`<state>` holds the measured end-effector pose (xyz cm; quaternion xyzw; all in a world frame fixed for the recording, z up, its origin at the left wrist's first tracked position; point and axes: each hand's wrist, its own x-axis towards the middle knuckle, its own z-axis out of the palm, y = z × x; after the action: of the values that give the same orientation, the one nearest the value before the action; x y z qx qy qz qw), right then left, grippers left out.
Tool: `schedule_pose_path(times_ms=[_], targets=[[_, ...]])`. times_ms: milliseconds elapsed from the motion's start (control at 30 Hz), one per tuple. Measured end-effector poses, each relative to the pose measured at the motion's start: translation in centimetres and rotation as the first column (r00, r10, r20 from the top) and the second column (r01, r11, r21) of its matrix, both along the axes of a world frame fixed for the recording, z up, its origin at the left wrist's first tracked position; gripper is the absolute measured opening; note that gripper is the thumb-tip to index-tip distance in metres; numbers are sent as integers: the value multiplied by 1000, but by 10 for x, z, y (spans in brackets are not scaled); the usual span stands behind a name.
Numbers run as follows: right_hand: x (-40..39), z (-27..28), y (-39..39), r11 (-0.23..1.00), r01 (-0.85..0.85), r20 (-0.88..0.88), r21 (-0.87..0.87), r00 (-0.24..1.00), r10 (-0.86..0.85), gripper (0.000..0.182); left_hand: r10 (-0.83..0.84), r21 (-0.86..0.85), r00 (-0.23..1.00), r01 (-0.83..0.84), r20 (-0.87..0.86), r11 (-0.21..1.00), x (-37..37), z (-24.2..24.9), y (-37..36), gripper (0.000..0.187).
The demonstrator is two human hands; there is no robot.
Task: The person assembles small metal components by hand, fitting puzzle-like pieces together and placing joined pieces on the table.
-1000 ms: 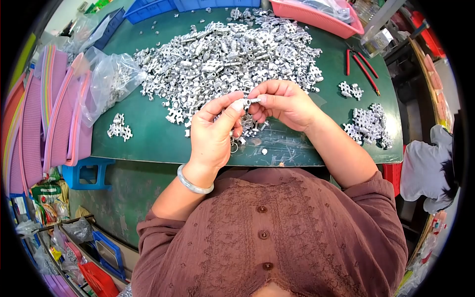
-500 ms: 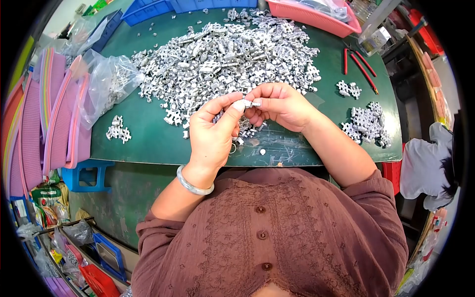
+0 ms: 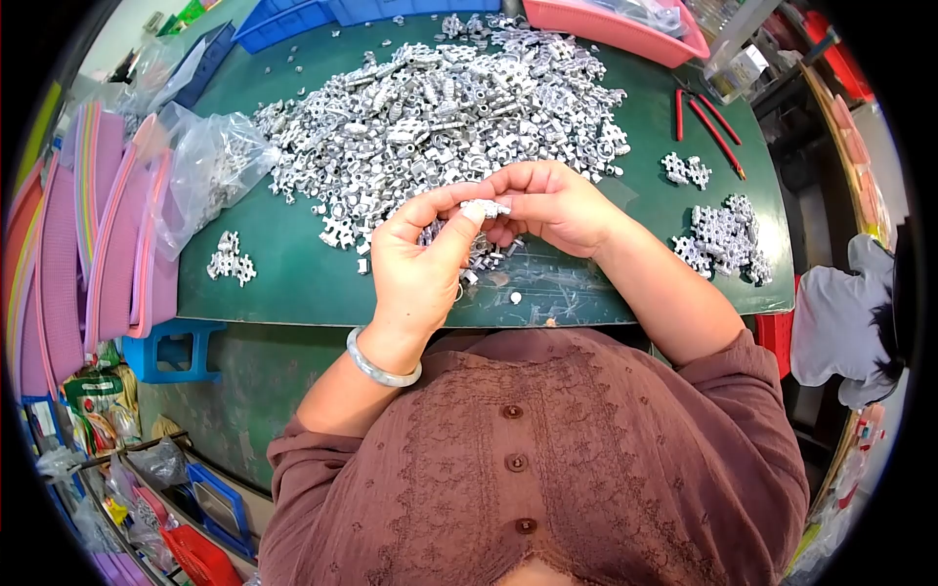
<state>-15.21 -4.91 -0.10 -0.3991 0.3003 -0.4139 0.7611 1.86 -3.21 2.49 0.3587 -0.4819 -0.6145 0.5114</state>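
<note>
— While we pinch the part (image 3: 486,208) above the table's (image 3: 293,283) near edge, which way does it lie?
— Crosswise: left hand (image 3: 415,264) and right hand (image 3: 552,205) each close fingertips on one end.

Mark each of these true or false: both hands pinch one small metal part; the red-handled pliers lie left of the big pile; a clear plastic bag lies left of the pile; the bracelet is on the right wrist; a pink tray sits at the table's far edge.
1. Both the left hand and the right hand pinch one small metal part. True.
2. The red-handled pliers lie left of the big pile. False: they lie to its right.
3. A clear plastic bag lies left of the pile. True.
4. The bracelet is on the right wrist. False: it is on the left wrist.
5. A pink tray sits at the far edge of the table. True.
</note>
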Motion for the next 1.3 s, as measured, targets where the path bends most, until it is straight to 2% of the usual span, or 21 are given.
schedule_pose_path(times_ms=[267,433,767,1033,1300], targets=[[1,3,1,1000,-3,-4,-22,1000,3,26,39,64,997,-43,60,997,2,1,-3,15],[2,7,2,1000,8,3,9,1000,-8,26,59,73,997,-61,40,995,2,-3,-4,13],[0,7,0,999,34,-180,-42,983,-41,20,-25,145,992,8,120,989,2,-2,1,12],[2,8,1,996,35,-284,-82,957,-57,22,-55,122,985,35,161,992,0,0,6,9],[2,8,2,996,44,-296,-83,953,-67,27,-57,76,983,44,176,996,0,-4,6,10]])
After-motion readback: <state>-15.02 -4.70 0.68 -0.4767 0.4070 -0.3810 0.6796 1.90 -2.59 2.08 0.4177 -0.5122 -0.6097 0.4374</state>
